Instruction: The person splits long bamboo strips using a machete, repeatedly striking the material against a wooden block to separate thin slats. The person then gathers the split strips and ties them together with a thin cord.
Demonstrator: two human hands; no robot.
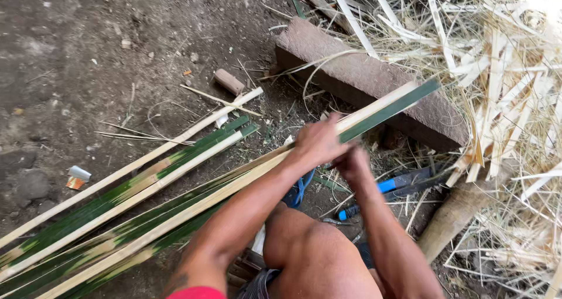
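Here we have both hands clenched on one green bamboo strip (386,107), left hand (316,142) over right hand (353,163), above the dirt ground, and a slip could slice our palms on its sharp edge.

I see bare, dark earth ground (88,53) strewn with small stones and dry stalks. A rough reddish-brown stone block (363,79) lies at an angle in the upper middle. A heap of pale straw and shavings (503,71) fills the right side. Strong daylight washes out the top right corner. A small wooden peg (229,81) lies near the block.
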